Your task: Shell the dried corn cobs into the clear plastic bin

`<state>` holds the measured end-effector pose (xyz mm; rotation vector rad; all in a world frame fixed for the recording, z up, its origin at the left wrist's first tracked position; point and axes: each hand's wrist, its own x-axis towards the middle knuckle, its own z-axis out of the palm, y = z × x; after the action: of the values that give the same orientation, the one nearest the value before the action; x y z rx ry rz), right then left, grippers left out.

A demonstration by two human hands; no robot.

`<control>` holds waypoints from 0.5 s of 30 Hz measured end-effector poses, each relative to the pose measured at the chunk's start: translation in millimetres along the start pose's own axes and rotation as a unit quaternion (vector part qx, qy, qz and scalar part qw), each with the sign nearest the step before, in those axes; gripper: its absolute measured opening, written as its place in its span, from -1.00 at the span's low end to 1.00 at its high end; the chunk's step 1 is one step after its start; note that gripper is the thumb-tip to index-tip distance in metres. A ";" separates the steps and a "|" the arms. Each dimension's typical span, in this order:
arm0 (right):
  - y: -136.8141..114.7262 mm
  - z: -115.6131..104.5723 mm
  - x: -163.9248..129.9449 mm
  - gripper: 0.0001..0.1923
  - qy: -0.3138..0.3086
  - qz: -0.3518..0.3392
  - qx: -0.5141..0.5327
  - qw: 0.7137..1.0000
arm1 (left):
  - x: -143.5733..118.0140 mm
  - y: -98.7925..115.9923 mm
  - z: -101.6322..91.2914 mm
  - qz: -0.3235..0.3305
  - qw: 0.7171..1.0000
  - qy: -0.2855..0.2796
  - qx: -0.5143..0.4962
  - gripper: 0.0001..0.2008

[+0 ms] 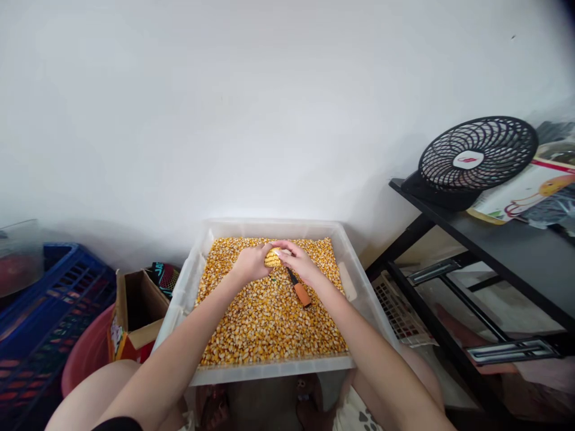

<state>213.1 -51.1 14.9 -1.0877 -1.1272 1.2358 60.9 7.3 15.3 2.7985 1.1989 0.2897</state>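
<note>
A yellow corn cob (272,258) is held between my two hands above the loose corn kernels (265,323). My left hand (252,262) wraps round the cob's left side. From the other side my right hand (296,261) closes on the cob, its thumb and fingers against the kernels. Just below my right hand, a tool with an orange-brown handle (302,294) and a dark shaft lies on the kernels; its far end is hidden by the hand. The kernels fill much of a translucent plastic bin (274,364) in front of my knees.
A black fan (478,155) stands on a dark metal rack (498,269) at the right, beside some packages. To the left are an open cardboard box (144,302), a pink basin (87,347) and a blue crate (54,317). A white wall (269,108) rises behind the bin.
</note>
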 end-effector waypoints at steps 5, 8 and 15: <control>0.4 -1.0 2.0 -0.75 0.035 0.042 0.034 0.998 | 1.7 -0.2 4.4 -0.029 0.999 -0.003 -0.015 -0.50; 2.0 1.1 3.5 -0.69 0.055 0.054 0.008 0.997 | 3.5 -1.7 5.7 -0.060 0.994 -0.004 -0.086 -0.57; 11.1 -1.3 9.8 -0.70 0.153 0.046 0.034 0.987 | 4.5 8.3 5.6 -0.085 0.844 -0.181 -0.498 -0.46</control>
<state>213.0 -40.8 4.0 -1.2406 -0.8049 1.1231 70.9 4.8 11.7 1.7253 0.8291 0.2480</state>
